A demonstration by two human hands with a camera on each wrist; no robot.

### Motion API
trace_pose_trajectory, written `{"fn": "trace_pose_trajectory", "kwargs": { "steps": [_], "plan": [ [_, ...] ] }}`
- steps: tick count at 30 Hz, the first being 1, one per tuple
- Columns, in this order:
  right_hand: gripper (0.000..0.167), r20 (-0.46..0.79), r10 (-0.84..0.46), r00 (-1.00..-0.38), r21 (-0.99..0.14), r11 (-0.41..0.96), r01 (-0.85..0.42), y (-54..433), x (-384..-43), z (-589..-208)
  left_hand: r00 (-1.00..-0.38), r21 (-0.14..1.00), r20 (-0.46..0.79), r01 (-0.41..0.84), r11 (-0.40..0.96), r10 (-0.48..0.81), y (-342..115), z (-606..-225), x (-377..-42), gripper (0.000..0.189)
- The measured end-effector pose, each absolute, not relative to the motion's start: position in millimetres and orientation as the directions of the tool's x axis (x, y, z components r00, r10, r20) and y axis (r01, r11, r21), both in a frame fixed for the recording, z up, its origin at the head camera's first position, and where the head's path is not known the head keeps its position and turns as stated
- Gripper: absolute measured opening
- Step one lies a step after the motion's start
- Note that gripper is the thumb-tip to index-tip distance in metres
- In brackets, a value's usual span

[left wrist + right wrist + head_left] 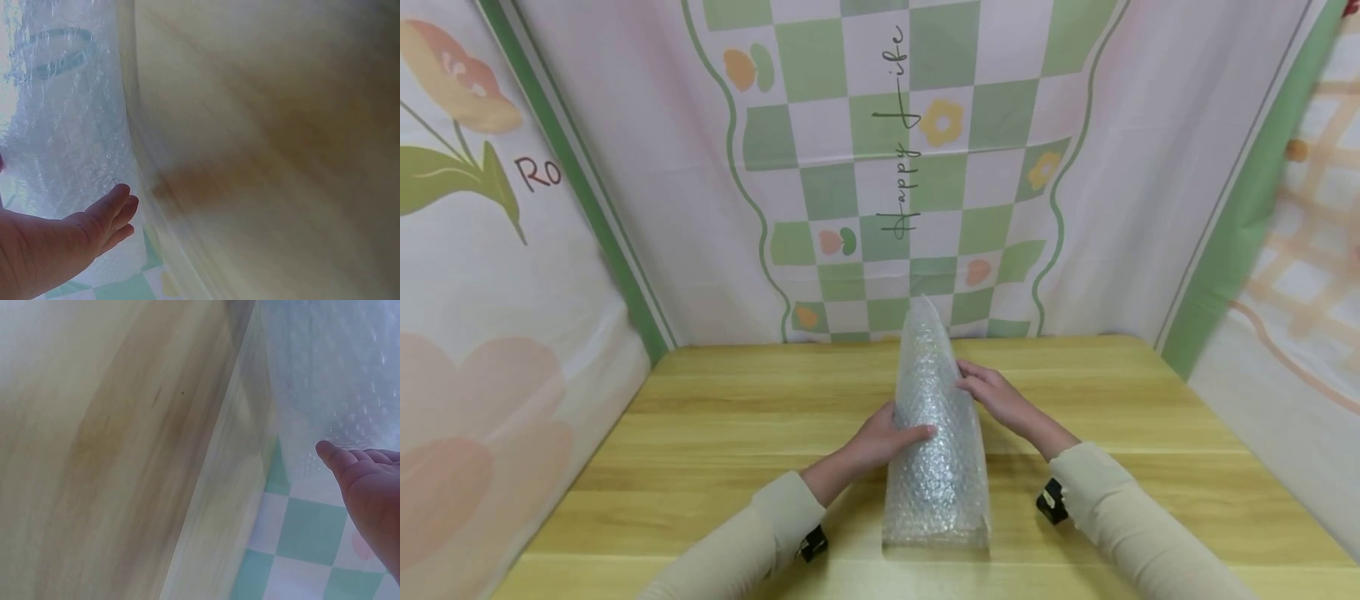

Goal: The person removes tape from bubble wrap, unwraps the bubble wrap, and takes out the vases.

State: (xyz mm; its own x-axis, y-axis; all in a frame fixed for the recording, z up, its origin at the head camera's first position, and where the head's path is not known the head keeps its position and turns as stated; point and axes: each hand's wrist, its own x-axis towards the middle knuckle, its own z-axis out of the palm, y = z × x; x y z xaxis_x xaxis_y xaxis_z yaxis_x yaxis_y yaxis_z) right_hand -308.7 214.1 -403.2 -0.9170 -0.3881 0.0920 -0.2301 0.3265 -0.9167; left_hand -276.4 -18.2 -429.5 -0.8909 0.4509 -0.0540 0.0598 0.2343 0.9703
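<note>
A long bubble wrap bundle (938,487) stands or leans above the table in the head view, narrowing to a pointed top. My left hand (877,435) grips its left side, thumb laid across the front and fingers hidden behind. At the upper right edge, my right hand (996,396) holds the wrap between thumb and fingers. The left wrist view has the left hand (69,244) against the clear wrap (69,125), where a faint teal oval shows. In the right wrist view, the right hand (372,494) touches the wrap's lower part (337,381). What lies inside cannot be made out.
The wood-grain table (737,417) extends to both sides of the bundle. Behind it hangs a green-and-white checked cloth (880,183). Printed cloths close off the left (490,292) and right (1285,333) sides. A black wrist device (1052,502) sits beneath the right cuff.
</note>
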Motion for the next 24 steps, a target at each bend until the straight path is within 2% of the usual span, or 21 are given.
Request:
{"fn": "trace_pose_trajectory", "kwargs": {
  "steps": [11, 24],
  "plan": [
    [0.058, 0.117, -0.412, -0.904, -0.933, 0.267, -0.242, 217.5, -308.1, -403.2, -0.889, 0.973, -0.047, 0.062, 0.223, 0.455, -18.4, -431.7, -276.9, 0.083],
    [0.061, 0.120, -0.410, -0.904, -0.923, 0.290, -0.254, 218.3, -306.3, -400.9, -0.885, 0.975, -0.050, 0.057, 0.214, 0.464, -18.6, -430.2, -276.5, 0.085]
  ]
}}
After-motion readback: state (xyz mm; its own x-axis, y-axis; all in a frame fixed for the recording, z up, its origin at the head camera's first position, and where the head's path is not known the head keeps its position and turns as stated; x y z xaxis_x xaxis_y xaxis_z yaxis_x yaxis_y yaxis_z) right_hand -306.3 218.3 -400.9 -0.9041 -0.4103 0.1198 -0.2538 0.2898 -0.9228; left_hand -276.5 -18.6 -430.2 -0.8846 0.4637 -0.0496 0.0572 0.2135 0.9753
